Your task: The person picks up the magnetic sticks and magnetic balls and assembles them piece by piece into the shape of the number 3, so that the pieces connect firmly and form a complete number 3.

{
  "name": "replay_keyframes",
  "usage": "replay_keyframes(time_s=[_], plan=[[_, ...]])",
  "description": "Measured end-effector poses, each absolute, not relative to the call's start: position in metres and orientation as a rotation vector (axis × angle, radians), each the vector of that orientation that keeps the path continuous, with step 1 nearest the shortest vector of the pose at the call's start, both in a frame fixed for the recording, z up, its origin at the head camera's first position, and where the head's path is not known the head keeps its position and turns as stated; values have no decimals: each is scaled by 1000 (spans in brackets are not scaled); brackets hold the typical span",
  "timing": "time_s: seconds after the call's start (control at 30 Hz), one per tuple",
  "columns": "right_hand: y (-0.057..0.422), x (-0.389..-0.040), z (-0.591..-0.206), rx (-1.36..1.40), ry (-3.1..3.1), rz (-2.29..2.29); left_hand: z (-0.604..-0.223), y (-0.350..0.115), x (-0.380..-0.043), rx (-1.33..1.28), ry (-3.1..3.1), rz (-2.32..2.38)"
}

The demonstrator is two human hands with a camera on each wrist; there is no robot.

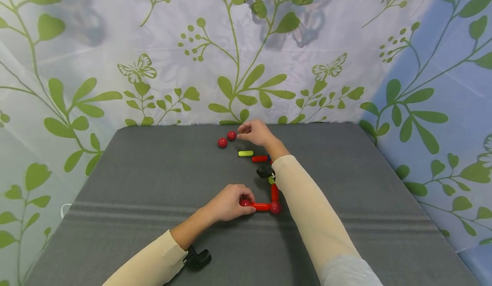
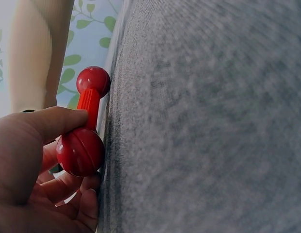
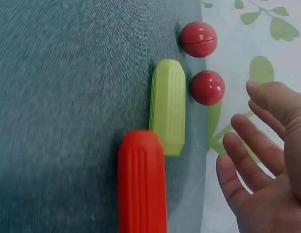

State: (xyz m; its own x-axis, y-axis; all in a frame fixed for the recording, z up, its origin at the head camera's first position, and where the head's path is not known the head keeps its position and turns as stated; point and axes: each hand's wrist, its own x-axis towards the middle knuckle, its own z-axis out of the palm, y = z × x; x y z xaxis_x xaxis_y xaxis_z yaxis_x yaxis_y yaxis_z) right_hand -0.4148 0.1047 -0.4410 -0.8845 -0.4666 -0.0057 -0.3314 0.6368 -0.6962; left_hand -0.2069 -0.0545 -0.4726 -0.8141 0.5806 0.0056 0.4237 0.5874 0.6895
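Note:
My left hand (image 1: 232,202) holds a glossy red ball (image 2: 81,152) between thumb and fingers at the near side. From that ball a red ribbed rod (image 1: 262,207) runs right to a second red ball (image 1: 275,207). Another red rod (image 1: 274,193) leads away from this corner ball, partly hidden under my right forearm. At the back, my right hand (image 1: 256,132) hovers with fingers relaxed and holds nothing. Just left of it lie two loose red balls, one nearer (image 3: 208,88) and one farther (image 3: 199,39). A yellow-green rod (image 3: 168,107) lies close by.
A loose-looking red rod (image 1: 259,159) lies beside the yellow-green one, with a bit of blue (image 1: 269,157) by its right end. Something yellow-green (image 1: 271,180) shows under the right wrist. The grey cloth-covered table (image 1: 153,170) meets a leaf-patterned curtain (image 1: 173,85) behind.

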Motion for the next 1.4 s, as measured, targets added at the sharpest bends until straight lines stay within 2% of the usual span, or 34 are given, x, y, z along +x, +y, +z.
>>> replay_keyframes(time_s=[0.9,1.4], plan=[[73,-428,-460,-503,2687,-1033,-471,-57,-213,867,2584,1064],[65,-415,-467,-429,2751,-1021,-472,-56,-201,868,2581,1060]])
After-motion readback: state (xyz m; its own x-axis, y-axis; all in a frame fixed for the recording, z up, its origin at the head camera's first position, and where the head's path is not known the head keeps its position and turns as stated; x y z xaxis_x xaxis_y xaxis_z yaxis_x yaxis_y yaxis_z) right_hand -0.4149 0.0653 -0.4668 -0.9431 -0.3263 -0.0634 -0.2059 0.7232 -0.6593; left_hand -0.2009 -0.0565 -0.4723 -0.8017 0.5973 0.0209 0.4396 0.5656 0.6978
